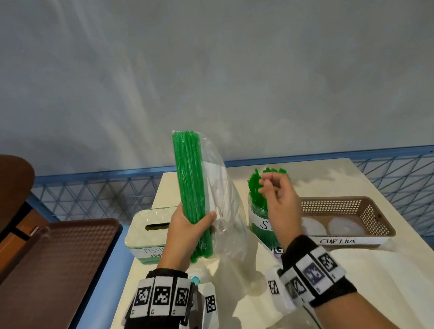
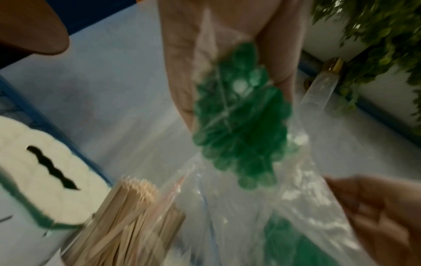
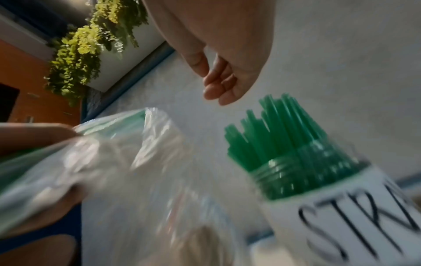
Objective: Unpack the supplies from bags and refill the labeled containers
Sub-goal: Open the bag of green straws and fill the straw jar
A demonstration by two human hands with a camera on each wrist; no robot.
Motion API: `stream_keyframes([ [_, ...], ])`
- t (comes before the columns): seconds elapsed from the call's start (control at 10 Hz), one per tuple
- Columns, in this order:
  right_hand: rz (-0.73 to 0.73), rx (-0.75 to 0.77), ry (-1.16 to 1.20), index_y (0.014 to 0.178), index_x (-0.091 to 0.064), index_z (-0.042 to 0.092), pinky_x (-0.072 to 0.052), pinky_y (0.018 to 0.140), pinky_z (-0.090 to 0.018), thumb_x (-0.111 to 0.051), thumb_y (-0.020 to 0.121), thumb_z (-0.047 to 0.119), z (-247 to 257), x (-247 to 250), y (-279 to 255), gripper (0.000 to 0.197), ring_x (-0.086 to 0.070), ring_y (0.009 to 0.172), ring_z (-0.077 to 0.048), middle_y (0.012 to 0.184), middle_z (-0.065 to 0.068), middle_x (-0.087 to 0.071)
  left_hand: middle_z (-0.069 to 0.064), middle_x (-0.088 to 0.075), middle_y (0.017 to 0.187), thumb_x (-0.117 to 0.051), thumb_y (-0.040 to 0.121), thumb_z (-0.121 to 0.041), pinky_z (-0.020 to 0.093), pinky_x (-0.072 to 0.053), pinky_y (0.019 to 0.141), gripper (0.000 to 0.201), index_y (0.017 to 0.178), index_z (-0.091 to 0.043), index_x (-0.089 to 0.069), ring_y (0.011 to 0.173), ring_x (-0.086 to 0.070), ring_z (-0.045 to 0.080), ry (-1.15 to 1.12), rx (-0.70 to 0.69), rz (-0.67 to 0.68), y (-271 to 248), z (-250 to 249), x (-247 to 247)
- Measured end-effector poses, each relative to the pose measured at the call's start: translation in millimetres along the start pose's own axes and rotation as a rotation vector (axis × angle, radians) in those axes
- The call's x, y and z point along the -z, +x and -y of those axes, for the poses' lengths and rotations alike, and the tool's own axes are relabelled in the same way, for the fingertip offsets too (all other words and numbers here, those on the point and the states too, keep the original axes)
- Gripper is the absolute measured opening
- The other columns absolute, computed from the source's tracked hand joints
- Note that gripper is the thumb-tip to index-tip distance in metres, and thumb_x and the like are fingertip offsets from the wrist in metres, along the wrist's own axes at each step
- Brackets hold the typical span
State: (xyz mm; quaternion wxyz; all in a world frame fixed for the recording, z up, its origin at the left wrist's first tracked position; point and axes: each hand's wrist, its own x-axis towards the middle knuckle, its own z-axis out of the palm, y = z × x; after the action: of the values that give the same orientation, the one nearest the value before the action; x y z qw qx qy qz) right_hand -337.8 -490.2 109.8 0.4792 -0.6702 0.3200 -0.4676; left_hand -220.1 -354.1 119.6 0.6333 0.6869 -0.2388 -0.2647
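My left hand (image 1: 186, 227) grips a long bundle of green straws (image 1: 189, 176) through a clear plastic bag (image 1: 224, 201) and holds it upright over the table. The straw ends (image 2: 241, 122) face the left wrist view, with the bag hanging below them. To the right stands a clear jar (image 1: 259, 221) with a white label starting "STR", several green straws (image 3: 278, 136) upright in it. My right hand (image 1: 268, 186) hovers just in front of the jar's top. Its fingers (image 3: 218, 90) are loosely curled and hold nothing.
A white tissue box (image 1: 149, 228) stands left of the bag, with a packet of wooden sticks (image 2: 127, 216) beside it. A brown basket (image 1: 364, 207) labelled "CUP LIDS" holds clear lids at the right. A brown tray (image 1: 52, 261) lies off the table's left edge.
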Motion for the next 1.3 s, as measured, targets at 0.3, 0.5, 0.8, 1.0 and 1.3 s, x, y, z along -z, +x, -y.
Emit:
stream_keyframes([
  [0.3,0.209,-0.667,0.413,0.120,-0.056,0.015,-0.047,0.091,-0.033,-0.035,0.100,0.029,-20.8,-2.0,-54.9,0.033,-0.061,0.100,-0.018,0.109,-0.004,-0.066,0.006,-0.063,0.072,-0.069,0.080,-0.006,0.030,-0.047,0.060,0.021,0.094,-0.013,-0.054,0.065,-0.060,0.019,0.095,-0.102,0.125,-39.4,-28.3,42.6],
  [0.5,0.404,-0.740,0.977,0.089,-0.076,0.005,-0.060,0.068,-0.030,-0.031,0.093,0.016,14.1,19.1,-75.2,0.047,-0.072,0.085,-0.021,0.098,-0.014,-0.073,0.002,-0.062,0.079,-0.065,0.084,-0.005,0.028,-0.049,0.061,0.024,0.104,-0.011,-0.053,0.068,-0.060,0.017,0.034,-0.072,0.042,-63.9,-21.4,57.4],
  [0.8,0.702,-0.638,1.029,0.091,-0.072,0.005,-0.059,0.066,-0.031,-0.086,0.053,0.002,34.6,14.4,-120.6,0.040,-0.072,0.077,-0.023,0.091,-0.017,-0.071,0.002,-0.062,0.099,-0.055,0.089,-0.038,0.041,-0.054,0.080,0.041,0.124,-0.021,-0.042,0.081,-0.062,0.020,0.035,-0.034,0.130,-95.0,-10.6,52.9],
  [1.0,0.571,-0.532,0.440,0.088,-0.052,0.012,-0.045,0.056,-0.025,-0.042,0.094,-0.002,44.8,-10.6,-133.1,0.019,-0.056,0.067,-0.021,0.081,-0.011,-0.053,-0.002,-0.059,0.084,-0.033,0.094,-0.047,0.029,-0.053,0.074,0.036,0.104,-0.018,-0.052,0.070,-0.060,0.007,0.118,-0.106,0.115,-105.4,-6.1,42.7],
  [1.3,0.456,-0.743,0.505,0.090,-0.055,0.020,-0.049,0.059,-0.007,-0.061,0.086,0.007,38.1,-8.7,-137.2,0.015,-0.063,0.062,0.008,0.082,0.006,-0.056,-0.009,-0.062,0.098,-0.035,0.100,-0.033,0.015,-0.042,0.078,0.026,0.109,-0.021,-0.057,0.097,-0.057,0.011,0.305,-0.180,0.065,-94.0,9.2,48.8],
])
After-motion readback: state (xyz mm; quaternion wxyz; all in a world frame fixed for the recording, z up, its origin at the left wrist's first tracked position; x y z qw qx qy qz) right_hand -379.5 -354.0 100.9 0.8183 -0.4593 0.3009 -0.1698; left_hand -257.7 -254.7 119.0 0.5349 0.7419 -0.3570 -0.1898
